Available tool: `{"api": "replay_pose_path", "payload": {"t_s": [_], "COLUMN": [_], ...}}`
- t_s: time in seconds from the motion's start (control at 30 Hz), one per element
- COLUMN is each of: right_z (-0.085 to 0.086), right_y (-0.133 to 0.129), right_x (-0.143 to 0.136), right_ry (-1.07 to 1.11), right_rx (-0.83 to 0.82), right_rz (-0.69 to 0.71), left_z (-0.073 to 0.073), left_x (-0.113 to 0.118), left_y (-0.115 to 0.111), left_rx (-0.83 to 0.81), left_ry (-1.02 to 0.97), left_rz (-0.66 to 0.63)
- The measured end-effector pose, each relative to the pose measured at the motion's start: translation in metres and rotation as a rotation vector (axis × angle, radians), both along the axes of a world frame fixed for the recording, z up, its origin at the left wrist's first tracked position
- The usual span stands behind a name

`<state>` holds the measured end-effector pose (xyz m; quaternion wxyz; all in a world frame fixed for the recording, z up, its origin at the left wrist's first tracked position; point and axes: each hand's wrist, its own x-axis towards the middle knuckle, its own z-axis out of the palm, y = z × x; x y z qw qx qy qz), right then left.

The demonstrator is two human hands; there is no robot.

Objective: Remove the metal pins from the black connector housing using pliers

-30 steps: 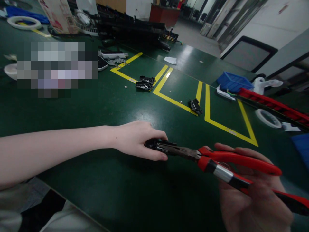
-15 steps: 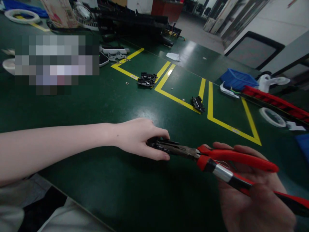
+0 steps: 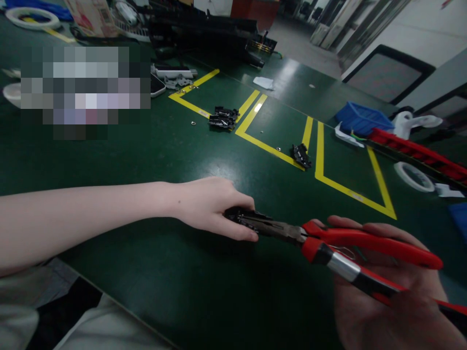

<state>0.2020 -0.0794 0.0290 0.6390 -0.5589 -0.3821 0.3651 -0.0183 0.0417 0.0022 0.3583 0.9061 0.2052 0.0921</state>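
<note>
My left hand (image 3: 213, 209) grips a small black mechanical part (image 3: 241, 216) between thumb and fingers, low over the green table. Much of that part is hidden by the hand. From the right, my right hand (image 3: 394, 287) holds long-nose pliers (image 3: 379, 243) with red and black handles, its fingers behind one handle and the thumb over the other. The jaws of the pliers meet the black part at its right end; whether they clamp it I cannot tell. Similar black parts (image 3: 223, 118) lie beyond, and another black part (image 3: 301, 155) sits farther right.
Yellow tape (image 3: 277, 145) marks areas on the green table (image 3: 146, 155), with small metal rings near it. A blue bin (image 3: 365, 118), a red strip (image 3: 419, 153) and a white ring (image 3: 414, 177) are at right. Black equipment (image 3: 207, 34) and a phone (image 3: 157, 86) stand farther back.
The plier handles have spread slightly wider apart, and the right hand has shifted a little to the right. My left hand keeps its grip on the black part.
</note>
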Motion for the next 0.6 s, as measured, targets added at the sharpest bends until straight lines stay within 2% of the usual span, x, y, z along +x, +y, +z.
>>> {"api": "replay_pose_path", "payload": {"t_s": [0.1,0.3,0.47,0.6], "right_z": [-0.001,-0.003,-0.007,-0.003], "right_y": [0.001,0.011,0.011,0.004], "right_x": [0.000,0.001,0.008,0.006], "right_ry": [0.006,0.043,0.058,0.068], "right_rx": [-0.006,-0.110,-0.111,-0.068], "right_rz": [-0.002,-0.117,-0.064,-0.030], "left_z": [0.000,-0.002,-0.002,-0.001], "left_x": [0.000,0.001,0.002,0.002], "left_y": [-0.001,-0.002,-0.002,-0.002], "left_rx": [-0.004,-0.081,-0.095,-0.078], "left_ry": [0.002,-0.055,-0.092,-0.059], "left_rz": [-0.004,0.044,0.054,0.042]}}
